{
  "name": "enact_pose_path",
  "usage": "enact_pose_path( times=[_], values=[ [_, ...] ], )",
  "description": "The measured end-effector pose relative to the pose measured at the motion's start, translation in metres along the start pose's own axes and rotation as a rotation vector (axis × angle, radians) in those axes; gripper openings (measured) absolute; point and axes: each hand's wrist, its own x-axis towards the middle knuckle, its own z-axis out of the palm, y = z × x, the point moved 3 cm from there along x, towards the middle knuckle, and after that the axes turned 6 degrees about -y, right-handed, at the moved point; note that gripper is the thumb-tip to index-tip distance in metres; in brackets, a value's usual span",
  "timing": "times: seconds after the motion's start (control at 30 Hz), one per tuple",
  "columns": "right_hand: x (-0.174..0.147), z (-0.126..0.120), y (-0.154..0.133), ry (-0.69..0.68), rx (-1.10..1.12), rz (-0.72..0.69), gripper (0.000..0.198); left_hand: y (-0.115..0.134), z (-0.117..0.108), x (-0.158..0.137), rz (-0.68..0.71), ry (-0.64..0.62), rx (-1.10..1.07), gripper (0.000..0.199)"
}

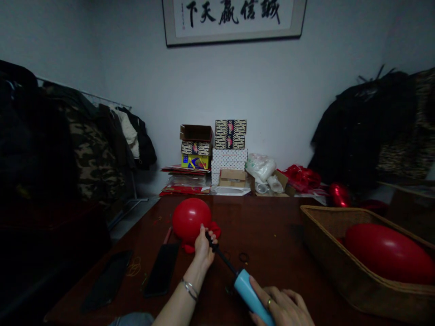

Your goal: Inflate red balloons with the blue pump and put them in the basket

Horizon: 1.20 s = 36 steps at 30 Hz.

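A round red balloon (191, 219), partly inflated, is at the tip of a balloon pump (250, 293) with a light blue barrel and a black rod. My left hand (205, 245) is closed around the black nozzle end and the balloon's neck, its thumb against the balloon. The neck itself is hidden by my fingers. My right hand (283, 305) grips the blue barrel near the bottom edge of the view. Just behind my left hand, uninflated red balloons (214, 229) lie on the table.
On the brown table (272, 258) are two dark phones (163, 269), rubber bands (134, 267) and a dark ring-shaped band (244, 258). A wicker basket (340, 262) holding a large red balloon (387, 251) stands at right. Stacked boxes (230, 158) stand by the wall.
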Motion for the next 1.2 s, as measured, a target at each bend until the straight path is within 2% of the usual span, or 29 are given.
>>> enact_pose_path(
  times=[0.23, 0.5, 0.7, 0.9, 1.2],
  values=[
    [0.018, 0.002, -0.012, 0.056, -0.012, 0.08, 0.054, -0.008, 0.006, -0.01, 0.007, -0.013, -0.003, 0.023],
    [0.048, -0.007, -0.028, -0.071, 0.055, 0.192, 0.049, -0.022, 0.011, -0.022, -0.055, -0.041, -0.017, 0.027],
    [0.064, -0.009, -0.032, -0.1, 0.055, 0.224, 0.05, -0.022, 0.009, -0.02, -0.04, -0.024, -0.009, 0.024],
    [0.059, -0.002, -0.035, -0.088, 0.045, 0.219, 0.052, -0.019, 0.008, -0.018, -0.022, -0.021, 0.035, 0.025],
    [0.031, 0.004, -0.021, -0.016, 0.012, 0.083, 0.056, -0.012, 0.004, -0.01, 0.005, -0.011, 0.046, 0.028]
  ],
)
